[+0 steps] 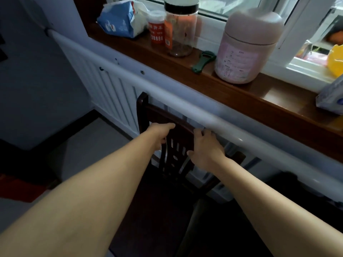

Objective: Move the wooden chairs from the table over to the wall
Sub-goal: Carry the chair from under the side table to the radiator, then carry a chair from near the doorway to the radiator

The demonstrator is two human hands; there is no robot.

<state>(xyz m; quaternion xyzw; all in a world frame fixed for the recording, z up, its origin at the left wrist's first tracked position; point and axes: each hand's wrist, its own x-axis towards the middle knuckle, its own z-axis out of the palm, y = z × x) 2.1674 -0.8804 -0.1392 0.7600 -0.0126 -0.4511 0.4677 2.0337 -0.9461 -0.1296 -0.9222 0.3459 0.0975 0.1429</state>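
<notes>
Two bare forearms reached out from the bottom of the view toward a dark wooden chair that stood with its back against the white slatted radiator cover under the window. The left hand was curled over the top rail of the chair's back, its fingers wrapped around the far side of the rail and mostly hidden, the thumb lying along the near edge. The right hand sat on the same rail further right, its fingers bent and slightly parted over the top, with the thumb pressed against the front of the carved back splat; how far those fingertips closed behind the rail I could not tell. The chair's seat was lost in shadow below the arms, and one back post rose at the left, touching or almost touching the cover's rounded white ledge. Pale floor tiles showed to the left of the chair. Above the ledge ran a brown wooden windowsill. On it, from left to right, stood a blue and white packet, a small red-labelled bottle, a clear jar with a black lid, a green opener lying flat, and a pink lidded pot. Something yellow sat behind the window frame at the far right.
</notes>
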